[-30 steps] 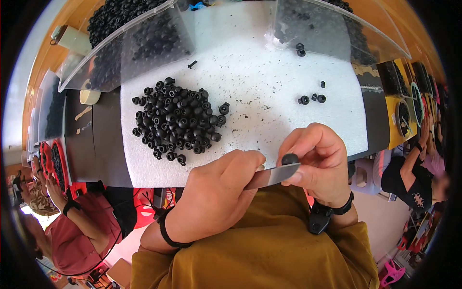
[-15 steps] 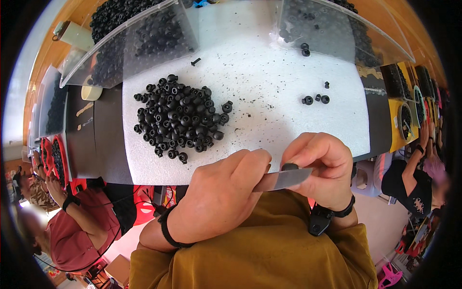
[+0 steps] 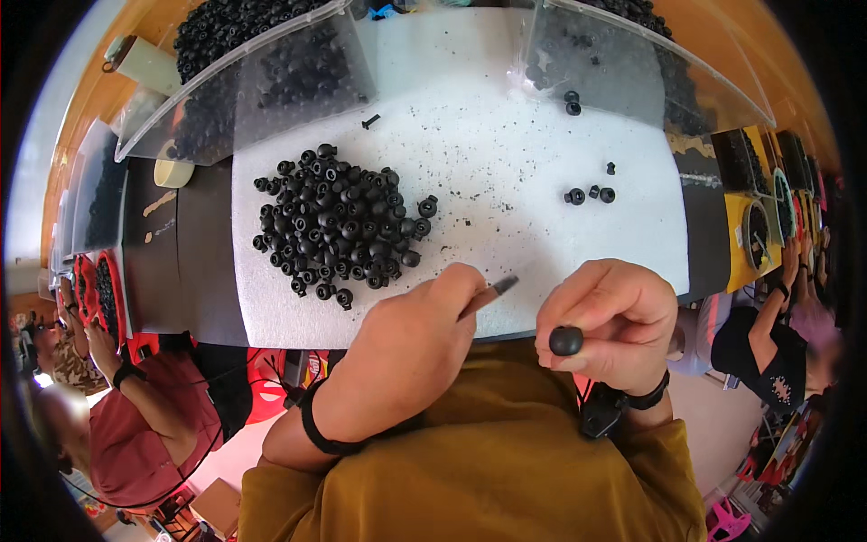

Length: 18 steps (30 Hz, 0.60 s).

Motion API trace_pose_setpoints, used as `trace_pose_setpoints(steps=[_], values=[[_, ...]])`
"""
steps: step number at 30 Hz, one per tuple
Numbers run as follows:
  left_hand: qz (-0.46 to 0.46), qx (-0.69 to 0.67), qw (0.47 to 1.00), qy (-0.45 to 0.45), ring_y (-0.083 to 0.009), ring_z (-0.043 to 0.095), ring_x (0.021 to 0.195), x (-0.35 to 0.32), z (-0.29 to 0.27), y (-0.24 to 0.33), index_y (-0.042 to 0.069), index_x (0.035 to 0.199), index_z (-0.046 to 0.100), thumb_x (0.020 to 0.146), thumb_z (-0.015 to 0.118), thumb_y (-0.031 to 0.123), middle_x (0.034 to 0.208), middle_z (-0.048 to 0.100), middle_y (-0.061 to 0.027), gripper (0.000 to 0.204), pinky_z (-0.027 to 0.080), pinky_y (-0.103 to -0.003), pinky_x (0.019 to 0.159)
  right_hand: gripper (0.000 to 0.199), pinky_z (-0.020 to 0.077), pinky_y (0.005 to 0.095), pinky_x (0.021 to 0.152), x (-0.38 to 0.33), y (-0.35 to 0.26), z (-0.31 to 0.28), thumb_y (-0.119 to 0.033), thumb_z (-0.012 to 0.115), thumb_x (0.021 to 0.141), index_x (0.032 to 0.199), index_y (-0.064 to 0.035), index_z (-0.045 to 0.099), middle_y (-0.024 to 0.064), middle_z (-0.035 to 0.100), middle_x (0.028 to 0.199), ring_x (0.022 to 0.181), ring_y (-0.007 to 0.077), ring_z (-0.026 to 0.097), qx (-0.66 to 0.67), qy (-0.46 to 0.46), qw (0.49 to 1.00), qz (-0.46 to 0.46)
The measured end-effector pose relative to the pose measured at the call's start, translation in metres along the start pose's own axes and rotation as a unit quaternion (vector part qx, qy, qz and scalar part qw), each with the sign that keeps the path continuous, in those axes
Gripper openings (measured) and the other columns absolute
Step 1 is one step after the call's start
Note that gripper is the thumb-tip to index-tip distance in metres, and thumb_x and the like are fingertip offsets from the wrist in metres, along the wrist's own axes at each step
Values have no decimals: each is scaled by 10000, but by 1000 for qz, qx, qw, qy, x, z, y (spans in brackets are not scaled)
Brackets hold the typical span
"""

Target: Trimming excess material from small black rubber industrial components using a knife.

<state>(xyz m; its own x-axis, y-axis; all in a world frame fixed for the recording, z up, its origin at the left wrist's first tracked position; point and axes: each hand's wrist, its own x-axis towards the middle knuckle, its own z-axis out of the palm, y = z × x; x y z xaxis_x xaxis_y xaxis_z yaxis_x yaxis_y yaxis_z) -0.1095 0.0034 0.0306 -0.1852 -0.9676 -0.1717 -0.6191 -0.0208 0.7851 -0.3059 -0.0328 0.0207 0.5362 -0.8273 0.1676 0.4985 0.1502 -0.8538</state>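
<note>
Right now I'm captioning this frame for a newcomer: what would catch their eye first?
The heap of small black round parts on the white foam mat, left of centre. Then, at the near edge, the right hand pinching one black part while the left hand holds a thin metal blade.

Open white foam mat [image 3: 506, 181] between pile of black round parts [image 3: 339, 226] at left and three loose black parts [image 3: 590, 193] at right: wide lane through the middle. Clear plastic bin walls [image 3: 262, 86] close the far edge. Near edge is occupied by left hand [image 3: 406, 352] with blade [image 3: 492, 294] and right hand [image 3: 614, 325].
</note>
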Motion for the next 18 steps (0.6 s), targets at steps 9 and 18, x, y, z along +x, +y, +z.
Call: trace_pose_setpoints(steps=[9, 18], values=[[58, -88, 994, 15, -108, 469, 606, -8, -12, 1, -8, 978, 553, 901, 486, 34, 736, 530, -86, 110, 391, -243, 562, 272, 471, 279, 721, 7, 2, 2, 101, 692, 716, 963, 33, 601, 138, 619, 919, 832, 179, 602, -15, -10, 1000, 10], [58, -286, 956, -32, -43, 416, 631, -12, -25, 7, -13, 944, 548, 901, 501, 53, 749, 521, -11, 91, 342, -202, 556, 223, 442, 240, 648, 8, 10, 5, 60, 694, 732, 935, 11, 614, 98, 621, 874, 735, 137, 577, -119, -22, 993, -7]])
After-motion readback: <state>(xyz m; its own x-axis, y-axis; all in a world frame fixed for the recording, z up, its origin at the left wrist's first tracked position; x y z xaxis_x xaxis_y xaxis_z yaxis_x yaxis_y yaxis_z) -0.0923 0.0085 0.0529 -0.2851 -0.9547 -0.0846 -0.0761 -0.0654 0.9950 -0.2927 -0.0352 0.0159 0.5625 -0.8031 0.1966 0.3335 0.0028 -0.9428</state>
